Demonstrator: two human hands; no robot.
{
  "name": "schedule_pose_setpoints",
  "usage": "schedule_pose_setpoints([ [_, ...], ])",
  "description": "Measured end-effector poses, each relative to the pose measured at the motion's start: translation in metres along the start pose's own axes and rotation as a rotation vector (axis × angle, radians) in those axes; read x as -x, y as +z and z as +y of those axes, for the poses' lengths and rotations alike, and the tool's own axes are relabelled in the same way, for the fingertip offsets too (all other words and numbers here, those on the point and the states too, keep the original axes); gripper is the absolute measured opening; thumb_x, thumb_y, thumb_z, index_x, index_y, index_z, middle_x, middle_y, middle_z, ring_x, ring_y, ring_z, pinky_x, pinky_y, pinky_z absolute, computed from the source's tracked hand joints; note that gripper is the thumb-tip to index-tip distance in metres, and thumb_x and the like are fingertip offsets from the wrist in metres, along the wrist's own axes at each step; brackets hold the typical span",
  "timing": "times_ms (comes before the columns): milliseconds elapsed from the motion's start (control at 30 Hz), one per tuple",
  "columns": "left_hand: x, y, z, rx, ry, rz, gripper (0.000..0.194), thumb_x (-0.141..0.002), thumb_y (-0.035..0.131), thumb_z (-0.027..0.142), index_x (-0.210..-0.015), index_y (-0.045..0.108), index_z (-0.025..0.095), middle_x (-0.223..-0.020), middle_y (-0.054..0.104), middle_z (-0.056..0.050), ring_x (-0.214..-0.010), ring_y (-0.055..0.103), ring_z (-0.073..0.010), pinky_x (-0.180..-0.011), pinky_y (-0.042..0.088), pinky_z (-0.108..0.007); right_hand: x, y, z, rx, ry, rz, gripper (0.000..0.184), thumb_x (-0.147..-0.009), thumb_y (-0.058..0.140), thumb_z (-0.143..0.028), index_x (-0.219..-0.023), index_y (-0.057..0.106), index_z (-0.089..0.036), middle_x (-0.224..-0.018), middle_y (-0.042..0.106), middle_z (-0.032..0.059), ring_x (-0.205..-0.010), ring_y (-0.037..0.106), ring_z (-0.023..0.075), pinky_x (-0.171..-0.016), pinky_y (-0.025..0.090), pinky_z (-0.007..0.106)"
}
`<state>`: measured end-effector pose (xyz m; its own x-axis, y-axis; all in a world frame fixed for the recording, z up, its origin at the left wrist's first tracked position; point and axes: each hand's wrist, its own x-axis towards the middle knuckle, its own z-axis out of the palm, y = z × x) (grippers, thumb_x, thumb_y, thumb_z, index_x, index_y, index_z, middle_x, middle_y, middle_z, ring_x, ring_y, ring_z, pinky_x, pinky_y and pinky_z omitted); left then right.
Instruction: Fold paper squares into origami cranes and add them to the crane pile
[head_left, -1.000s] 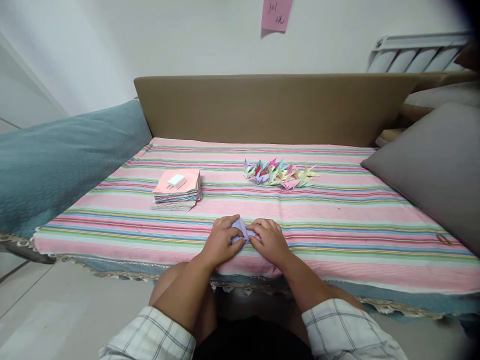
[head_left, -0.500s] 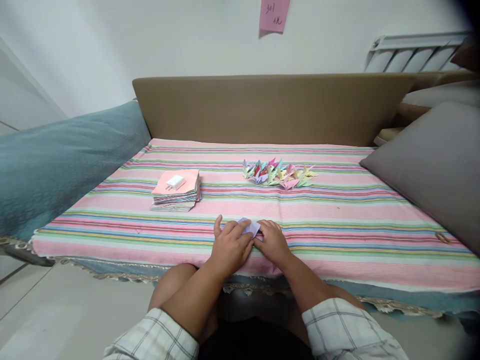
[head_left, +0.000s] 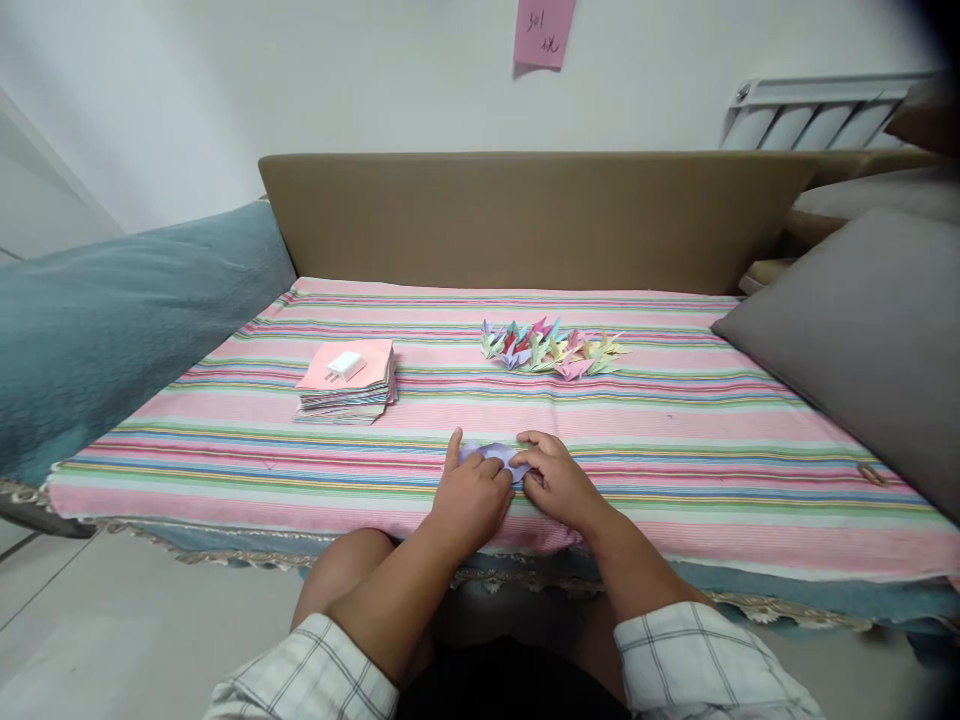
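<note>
A small lavender sheet of folding paper (head_left: pixel 491 452), partly folded, lies on the striped cover (head_left: pixel 660 425) near its front edge. My left hand (head_left: pixel 474 500) presses on it with curled fingers while the thumb or outer finger sticks up at the left. On the paper's right end, my right hand (head_left: pixel 553 478) pinches it between thumb and fingers. Much of the paper is hidden by my fingers. Beyond my hands sits a cluster of folded paper cranes (head_left: pixel 551 350) in several colours.
To the left, a stack of square paper (head_left: pixel 345 400) carries a white charger plug (head_left: pixel 345 365). A grey cushion (head_left: pixel 862 320) leans at the right, near a small brown ring-like object (head_left: pixel 872 474). A brown backrest (head_left: pixel 525 220) closes off the far side.
The lavender paper has been turned and partly opened out between my hands. My left hand has shifted right and curled over it; my right hand has lifted its fingers and regripped.
</note>
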<state>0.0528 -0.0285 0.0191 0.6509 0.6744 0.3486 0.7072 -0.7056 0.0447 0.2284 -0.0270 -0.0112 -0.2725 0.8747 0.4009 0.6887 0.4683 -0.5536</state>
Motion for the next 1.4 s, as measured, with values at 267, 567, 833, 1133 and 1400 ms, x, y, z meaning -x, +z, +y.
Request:
schedule_pose_setpoints([
  [267,0.004,0.002,-0.012,0.015,-0.039,-0.013,0.016,-0.088,0.043,0.027,-0.087,0.058,0.021,-0.076,0.065,-0.002,-0.078,0.06,-0.0186,-0.108,0.012,-0.053,0.0,-0.007,-0.002,0.0,0.05,-0.077,0.026,-0.073,0.061,-0.024,-0.098,0.066,-0.021,-0.12,0.052,0.01,-0.114,0.045,0.0244,-0.098,0.038,0.041],
  [567,0.007,0.005,-0.021,0.221,-0.148,-0.028,0.008,-0.085,0.05,0.025,-0.091,0.054,0.021,-0.083,0.068,0.0,-0.079,0.063,-0.0172,-0.109,0.012,-0.05,-0.003,-0.004,-0.01,0.003,0.002,-0.08,0.017,-0.084,0.055,-0.031,-0.083,0.068,-0.021,-0.119,0.053,0.0089,-0.114,0.045,0.0225,-0.096,0.037,0.04],
  [833,0.015,-0.006,-0.032,0.238,-0.171,0.049,0.018,-0.078,0.063,0.033,-0.093,0.06,0.024,-0.082,0.068,0.002,-0.089,0.059,-0.0193,-0.107,0.008,-0.054,-0.005,-0.002,-0.01,-0.019,0.035,-0.064,0.013,-0.082,0.058,-0.03,-0.079,0.068,-0.022,-0.12,0.052,0.0093,-0.114,0.045,0.0248,-0.095,0.039,0.042],
  [1133,0.022,-0.014,-0.058,0.274,-0.212,-0.063,0.008,-0.075,0.066,0.026,-0.083,0.068,0.028,-0.082,0.071,0.003,-0.089,0.06,-0.0191,-0.104,0.01,-0.054,-0.006,-0.004,-0.005,-0.018,-0.004,-0.103,0.013,-0.082,0.058,-0.025,-0.085,0.071,-0.024,-0.122,0.051,0.0097,-0.117,0.043,0.025,-0.097,0.038,0.042],
  [1400,0.028,-0.011,-0.072,0.44,-0.289,-0.119,0.009,-0.07,0.071,0.025,-0.079,0.07,0.028,-0.094,0.071,0.001,-0.097,0.06,-0.0195,-0.101,0.017,-0.049,-0.008,-0.003,-0.003,-0.01,-0.014,-0.135,0.019,-0.084,0.055,-0.033,-0.085,0.072,-0.025,-0.123,0.052,0.0102,-0.12,0.041,0.0256,-0.098,0.037,0.043],
])
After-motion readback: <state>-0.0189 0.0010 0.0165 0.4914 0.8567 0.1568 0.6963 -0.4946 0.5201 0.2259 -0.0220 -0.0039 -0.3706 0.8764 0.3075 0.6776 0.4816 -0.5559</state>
